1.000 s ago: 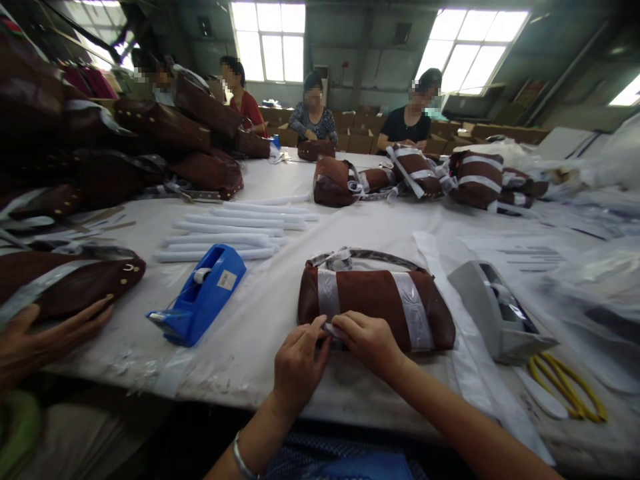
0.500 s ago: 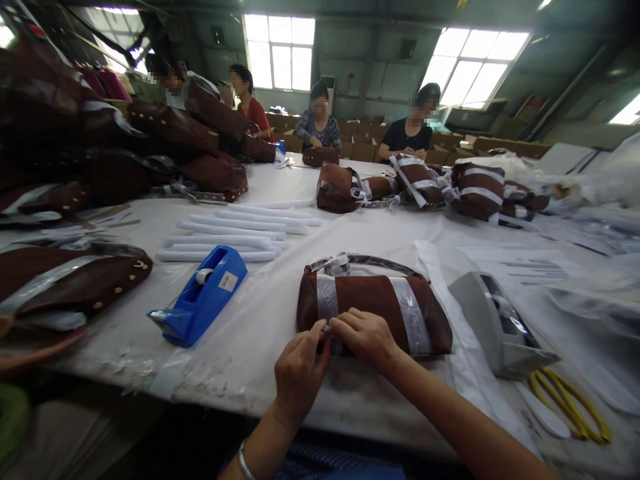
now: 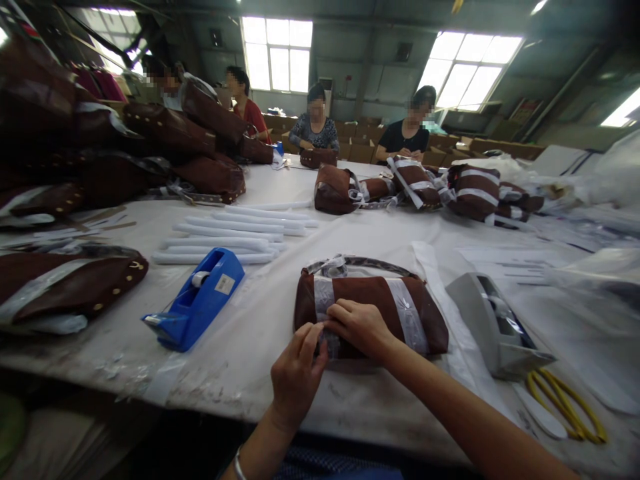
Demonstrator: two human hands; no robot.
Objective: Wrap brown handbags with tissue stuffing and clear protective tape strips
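Observation:
A brown leather handbag lies in front of me, with two clear plastic bands around its body and wrapping on its raised handle. At its lower left front, my left hand has thumb and fingers closed at the edge of the left plastic strip. My right hand reaches over the bag's front, its bent fingers closed on the same strip beside the left fingertips. The fingertips partly hide what they pinch.
A blue tape dispenser stands to the left, a grey tape dispenser to the right near yellow bands. White padded tubes lie behind. Brown bags pile up at left and far right. Several people sit across the table.
Both hands have shifted slightly left in view, and the right fingers now lie flatter over the strip. The bag keeps its place on the table; the view has moved a little.

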